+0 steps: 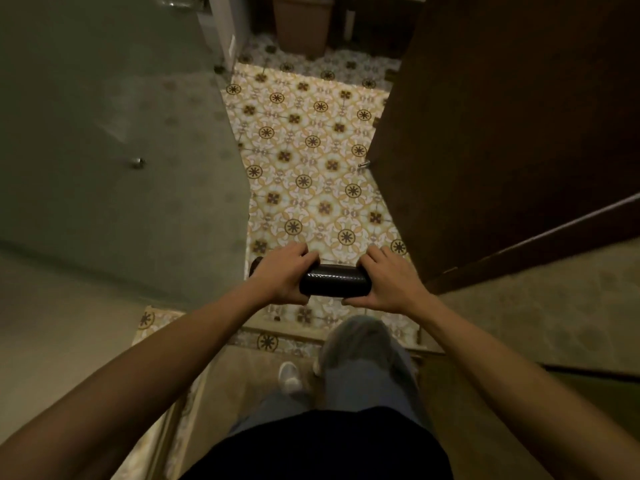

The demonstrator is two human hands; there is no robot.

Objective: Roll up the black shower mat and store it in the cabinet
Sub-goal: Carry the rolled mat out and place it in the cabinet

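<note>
While standing and looking down: a person holds a rolled black shower mat (333, 280) level in front of the body, above a patterned tile floor (304, 161).

Mat: already a tight dark cylinder, lying crosswise between the hands, lifted clear of the floor. No loose edge shows from this view, so the rolling looks finished.

Left grip: the left hand (283, 276) is closed around the left end of the roll, fingers over the top and thumb beneath.

Right grip: the right hand (387, 285) is closed around the right end in the same way. A short stretch of the roll shows between the two hands.

Floor: cream tiles with brown and yellow medallions run forward in a narrow strip. Nothing dark lies flat on them.

Left side: a pale frosted panel (104, 133) with a small metal knob, probably a shower door.

Right side: a dark brown wooden door (502, 116) stands swung open. Whether it belongs to the cabinet or to the room cannot be told.

Far end: a brown bin (303, 24) stands on the tiles.

Body: jeans-clad legs and a light shoe (289, 375) show below the arms, one knee raised as if mid-step.

Done: picking up and rolling, as it appears.

Left: carrying the roll to the cabinet, placing it inside and closing up. No cabinet interior is visible yet.
</note>
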